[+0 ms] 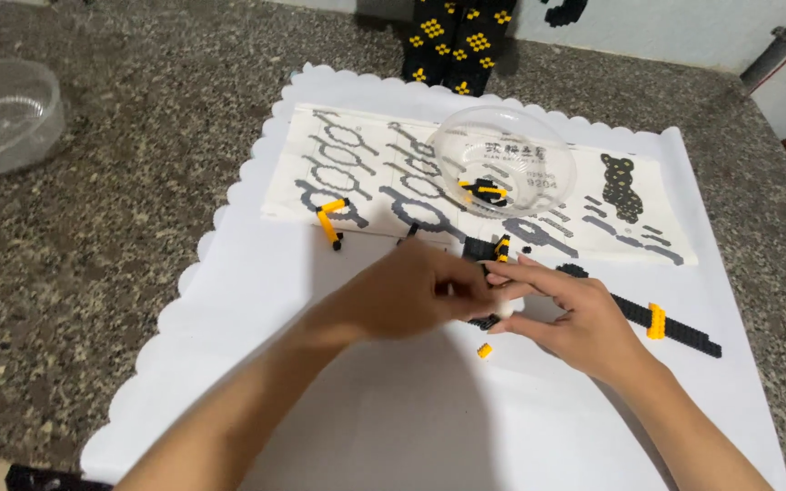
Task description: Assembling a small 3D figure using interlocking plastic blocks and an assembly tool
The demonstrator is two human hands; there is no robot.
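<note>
My left hand (pixel 411 291) and my right hand (pixel 575 318) meet over a white scalloped mat (pixel 256 345). Together they pinch a small assembly of black and yellow mini bricks (pixel 487 252), partly hidden by the fingers. A single loose yellow brick (pixel 484 350) lies just below the hands. To the right of my right hand lies a long black brick strip with a yellow band (pixel 657 323). Farther left on the sheet sits a small yellow and black L-shaped piece (pixel 329 221).
A printed instruction sheet (pixel 357 164) lies across the mat's far half. On it stands a clear plastic bowl (pixel 503 159) holding a few black and yellow bricks. Another clear bowl (pixel 2 114) sits far left on the speckled stone counter (pixel 93 236). A black and yellow built figure (pixel 452 41) stands behind.
</note>
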